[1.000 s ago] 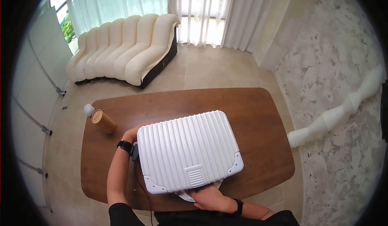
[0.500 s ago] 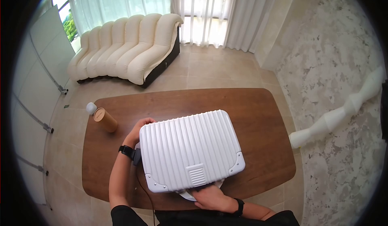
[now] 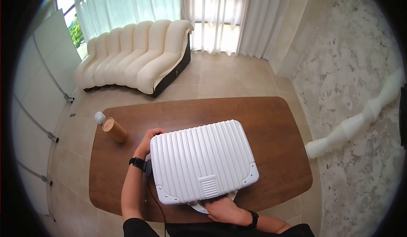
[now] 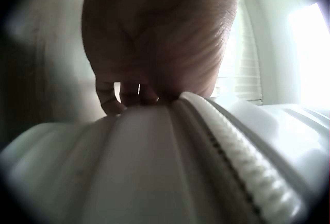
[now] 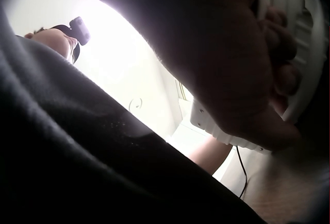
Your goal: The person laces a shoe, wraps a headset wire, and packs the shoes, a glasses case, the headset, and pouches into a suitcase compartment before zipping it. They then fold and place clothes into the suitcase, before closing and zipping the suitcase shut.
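A white ribbed hard-shell suitcase (image 3: 203,162) lies flat on the brown wooden table (image 3: 271,131), its upper shell tilted over the lower one. At its far left side is my left hand (image 3: 151,140), fingers bent down at the seam where the toothed zipper (image 4: 232,152) runs in the left wrist view. What the fingertips pinch there is hidden by the palm. My right hand (image 3: 224,209) grips the suitcase's near edge beside the lower shell's rim (image 3: 198,208). In the right wrist view its fingers (image 5: 281,41) curl against the white shell.
Toward the table's far left corner stand a brown cylindrical canister (image 3: 114,130) and a small white round object (image 3: 100,117). A dark cable (image 3: 157,201) hangs by the left forearm. Beyond the table are a cream sofa (image 3: 135,61) and a white faceted column (image 3: 347,126).
My left hand has shifted a little farther along the suitcase's left side, so more of its fingers shows. The right hand keeps its place. The head view has shifted slightly.
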Tool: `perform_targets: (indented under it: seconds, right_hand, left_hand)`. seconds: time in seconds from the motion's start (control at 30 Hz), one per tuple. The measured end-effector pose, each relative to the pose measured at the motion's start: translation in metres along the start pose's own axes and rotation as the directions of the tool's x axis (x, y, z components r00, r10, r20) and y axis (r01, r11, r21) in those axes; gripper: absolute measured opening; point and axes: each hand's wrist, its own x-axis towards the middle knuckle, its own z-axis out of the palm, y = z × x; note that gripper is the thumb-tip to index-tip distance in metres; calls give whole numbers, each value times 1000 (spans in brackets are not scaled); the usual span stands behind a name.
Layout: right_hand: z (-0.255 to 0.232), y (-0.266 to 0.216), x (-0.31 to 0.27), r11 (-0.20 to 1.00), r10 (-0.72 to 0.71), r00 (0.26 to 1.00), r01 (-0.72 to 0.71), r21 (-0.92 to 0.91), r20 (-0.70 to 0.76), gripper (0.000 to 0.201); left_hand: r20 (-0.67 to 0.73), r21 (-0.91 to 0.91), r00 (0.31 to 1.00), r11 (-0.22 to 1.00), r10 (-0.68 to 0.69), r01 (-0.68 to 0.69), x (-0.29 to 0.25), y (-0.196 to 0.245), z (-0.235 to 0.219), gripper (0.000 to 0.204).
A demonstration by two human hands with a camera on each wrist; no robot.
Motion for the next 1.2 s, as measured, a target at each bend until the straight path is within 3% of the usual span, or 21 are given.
perform_targets:
  seconds: [0.17,0.27,0.33,0.4,0.47,0.53,0.57,0.63,0.8,0.87,0.97,1.13,1.2]
  right_hand:
    - [-4,-2,1,1000,12,998,-12,3,68,54]
    - [-6,-4,2,1000,2,998,-3,20,58,56]
    - [-6,-3,1,1000,-13,999,13,-3,-41,56]
    - [-11,-3,2,999,-24,999,23,-26,-44,54]
    - [-22,-10,5,999,36,999,-35,-36,27,47]
    - [-20,-10,4,999,32,999,-32,-39,2,39]
    - [-15,-9,5,998,-8,997,2,-68,-80,38]
    - [-18,-10,6,998,-10,997,5,-67,-74,38]
    - [-19,-8,5,998,-20,997,14,-69,-78,40]
    - [-18,-8,5,997,-34,989,24,-72,-146,42]
    - [-6,-11,7,993,72,984,-86,-85,-163,44]
    - [-6,-12,7,989,27,965,-64,-134,-262,46]
    - [-7,-13,7,988,42,964,-79,-131,-264,46]
  left_hand:
    - [-71,100,994,992,88,-80,-12,-7,-1,15]
    - [-139,48,985,994,101,-95,-25,-22,-13,17]
    - [-170,74,975,989,140,-129,-32,-25,-15,17]
    - [-215,104,963,984,161,-142,-45,-27,-16,16]
    - [-240,425,919,885,312,-190,-54,-18,-9,15]
    - [-273,503,881,838,387,-212,-63,-12,3,12]
    - [-287,506,883,841,371,-188,-66,-11,7,12]
    - [-251,638,826,728,506,-252,-64,-7,12,11]
    - [-230,696,833,684,503,-220,-75,8,21,12]
    - [-241,702,842,686,482,-192,-80,11,26,12]
    - [-293,714,823,684,487,-151,-86,5,31,14]
    - [-456,611,790,790,409,-56,-96,13,50,11]
    - [-441,669,779,742,445,-45,-97,12,51,11]
